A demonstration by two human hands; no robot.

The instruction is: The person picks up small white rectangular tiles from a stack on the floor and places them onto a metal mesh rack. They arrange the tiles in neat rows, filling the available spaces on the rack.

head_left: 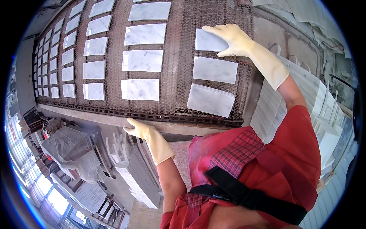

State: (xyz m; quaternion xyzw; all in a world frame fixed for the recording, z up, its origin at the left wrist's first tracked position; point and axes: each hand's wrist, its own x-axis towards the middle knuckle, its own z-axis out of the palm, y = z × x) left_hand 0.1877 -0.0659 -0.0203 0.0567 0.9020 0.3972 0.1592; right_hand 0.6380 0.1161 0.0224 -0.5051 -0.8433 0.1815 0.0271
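Note:
My right hand [236,40], in a cream rubber glove, spans a white grey-veined marble tile [207,40] at the right end of a wire-mesh conveyor belt [175,76]. Its thumb is at the tile's near edge and its fingers at the far edge. Nearer to me lie another marble tile [215,70] and a small stack of tiles [211,100]. My left hand [141,129], gloved alike, is beside the belt's near frame rail [114,121]. Its fingers are apart and nothing shows in them; whether it touches the rail I cannot tell.
Rows of marble tiles [142,61] cover the belt to the left. Below the rail stand a stack of pale slabs [137,183] and a plastic-wrapped load [72,147]. Long pale strips [289,91] lie to the right of the belt.

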